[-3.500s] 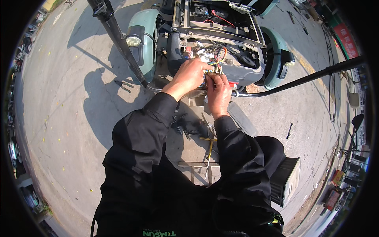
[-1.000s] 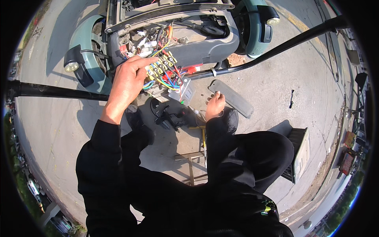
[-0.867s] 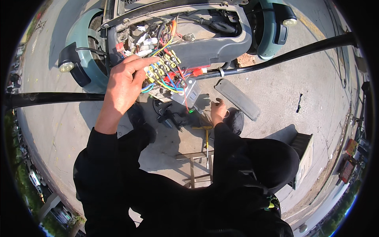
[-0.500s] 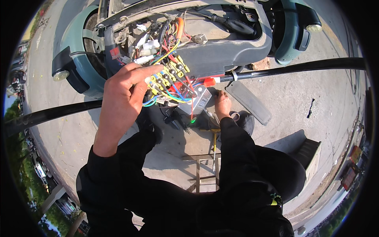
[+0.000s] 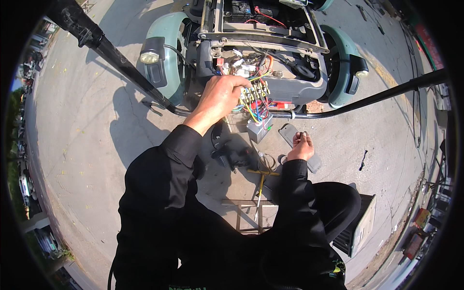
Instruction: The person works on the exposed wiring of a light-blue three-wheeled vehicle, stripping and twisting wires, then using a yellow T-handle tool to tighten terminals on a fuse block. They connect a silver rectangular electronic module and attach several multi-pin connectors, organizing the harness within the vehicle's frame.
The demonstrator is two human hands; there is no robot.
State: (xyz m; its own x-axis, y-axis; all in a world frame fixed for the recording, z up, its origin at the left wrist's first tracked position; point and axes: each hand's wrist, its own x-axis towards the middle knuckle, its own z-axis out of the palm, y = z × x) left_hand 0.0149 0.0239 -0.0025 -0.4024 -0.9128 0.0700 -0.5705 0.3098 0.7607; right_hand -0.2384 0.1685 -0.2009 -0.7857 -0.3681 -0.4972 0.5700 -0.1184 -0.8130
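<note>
My left hand (image 5: 222, 99) grips a yellow terminal block (image 5: 256, 92), which has several coloured wires running from it. A grey metal box (image 5: 256, 129) with wires hangs below the block. Right of that box, my right hand (image 5: 301, 147) is raised over a long grey plastic cover (image 5: 287, 133), fingertips pinched; what they hold, if anything, is too small to make out. Behind the block, white connectors and a loom (image 5: 246, 65) sit in the grey housing (image 5: 295, 87) of a vehicle with pale green mudguards (image 5: 169, 84).
Black bars (image 5: 121, 63) cross in front of the vehicle on both sides. Pliers (image 5: 152, 107), black parts (image 5: 224, 154) and a yellow-handled tool (image 5: 261, 186) lie on the pavement (image 5: 87, 159). A metal stool frame (image 5: 239, 215) stands between my legs, a dark box (image 5: 369, 222) beside my right knee.
My right hand has moved right, away from the grey box, over the plastic cover, with fingertips pinched. My left hand stays at the terminal block. The camera's view has shifted.
</note>
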